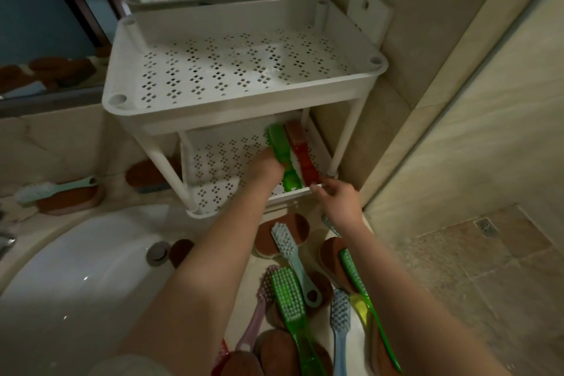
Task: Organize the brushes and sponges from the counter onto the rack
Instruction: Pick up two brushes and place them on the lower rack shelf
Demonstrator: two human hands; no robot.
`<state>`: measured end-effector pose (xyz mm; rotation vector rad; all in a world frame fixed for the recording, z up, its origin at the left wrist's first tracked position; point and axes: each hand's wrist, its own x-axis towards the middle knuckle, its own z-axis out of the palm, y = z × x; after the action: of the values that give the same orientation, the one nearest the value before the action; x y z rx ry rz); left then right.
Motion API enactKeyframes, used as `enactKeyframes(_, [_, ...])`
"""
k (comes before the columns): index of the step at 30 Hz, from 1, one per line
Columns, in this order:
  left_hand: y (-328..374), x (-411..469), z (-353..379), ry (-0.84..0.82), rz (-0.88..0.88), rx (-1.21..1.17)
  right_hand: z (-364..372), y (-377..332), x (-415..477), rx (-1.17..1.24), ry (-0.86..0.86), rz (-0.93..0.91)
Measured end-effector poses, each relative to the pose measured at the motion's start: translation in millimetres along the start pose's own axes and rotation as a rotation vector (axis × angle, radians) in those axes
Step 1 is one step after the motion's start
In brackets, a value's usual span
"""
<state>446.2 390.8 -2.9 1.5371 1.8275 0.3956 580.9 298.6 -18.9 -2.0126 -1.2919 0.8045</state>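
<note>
— Where's the green brush (279,146)?
— On the rack's (232,106) lower shelf (213,161), beside a red brush (302,157). The left grip (268,166) is closed around it.
— And the right grip (341,201)?
— Fingers at that shelf's front rim. Holding or just touching, I can't tell. More brushes (290,250) and sponges (294,223) lie on the table (253,278).

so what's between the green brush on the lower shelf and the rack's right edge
A red brush, lying right beside the green brush, in the head view.
</note>
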Motion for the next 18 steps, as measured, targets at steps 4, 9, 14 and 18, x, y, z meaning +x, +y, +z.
enactKeyframes(4, [-6,-14,-6,-0.012,0.024,-0.073,-2,-4,-9,-0.052,-0.015,-0.017])
enactKeyframes(9, [-24,-59,-22,0.187,0.114,-0.196,5,-23,-42,0.045,0.113,-0.139])
enactKeyframes(14, [-76,-114,-42,0.273,0.225,-0.368,32,-49,-71,0.025,-0.001,-0.31])
enactKeyframes(18, [-136,-137,-65,0.263,0.021,-0.349,71,-64,-94,-0.058,-0.205,-0.409])
